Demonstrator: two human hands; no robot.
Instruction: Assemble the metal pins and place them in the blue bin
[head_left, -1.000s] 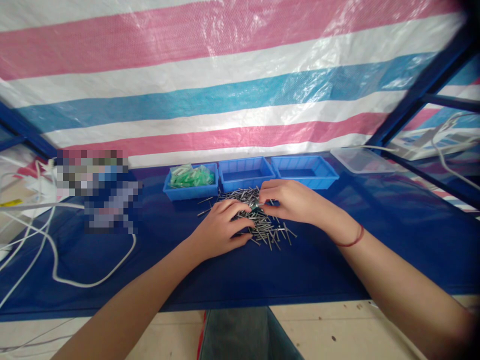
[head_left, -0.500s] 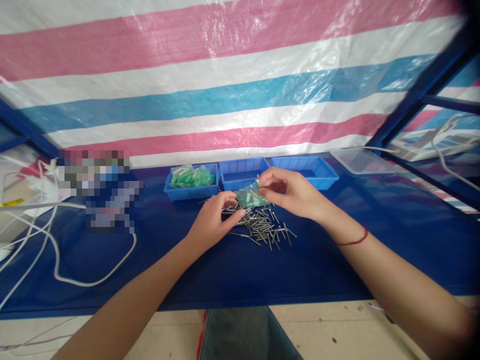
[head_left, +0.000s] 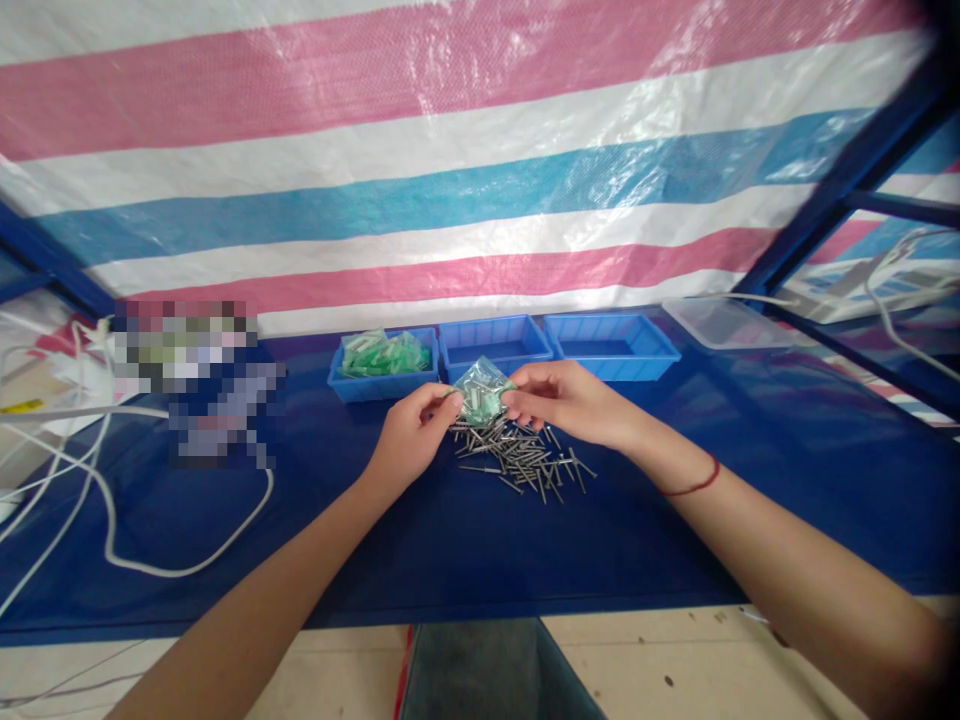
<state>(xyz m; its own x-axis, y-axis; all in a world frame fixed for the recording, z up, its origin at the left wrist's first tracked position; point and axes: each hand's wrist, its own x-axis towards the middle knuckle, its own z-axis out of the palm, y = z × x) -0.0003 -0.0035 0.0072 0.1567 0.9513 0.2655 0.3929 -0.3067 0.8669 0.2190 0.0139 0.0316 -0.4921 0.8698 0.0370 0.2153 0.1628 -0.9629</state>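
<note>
A small clear plastic bag with green pieces inside is held up between both hands, just above a pile of metal nails on the blue table. My left hand pinches the bag's left edge. My right hand, with a red string at the wrist, pinches its right edge. Behind the pile stand three blue trays: the left tray holds more green bags, the middle tray and the right tray look empty inside.
White cables loop over the table's left side beside a blurred-out patch. A clear plastic tray sits at the back right near a blue frame post. A striped tarp hangs behind the trays.
Both hands left the nail pile; the right hand lifted the green bag, then the left hand rose from the nails and took hold of the bag's other edge.
</note>
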